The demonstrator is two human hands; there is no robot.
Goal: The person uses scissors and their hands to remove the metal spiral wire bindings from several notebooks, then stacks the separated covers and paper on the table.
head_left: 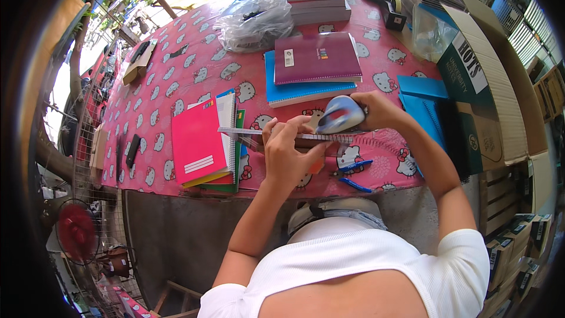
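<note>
My left hand point(286, 152) grips a notebook point(247, 134) stood on its side, its punched edge turned up, thumb and fingers on either side. A loose wire-like spiral coil point(382, 143) trails rightward from that edge. In my right hand point(378, 111) is a rounded grey-and-white handheld device point(341, 114), smeared by motion, close above the notebook's edge; its exact kind does not show. Blue-handled pliers point(356, 178) lie on the table just below the coil. What my left palm covers is hidden.
Left of my hands lie stacked pink and other notebooks point(199, 140); ahead, a maroon notebook point(318, 59) on blue ones. Farther back are a clear plastic bag point(256, 23) and a blue-topped stack point(315, 3). An open carton point(471, 82) and blue covers point(421, 87) stand right.
</note>
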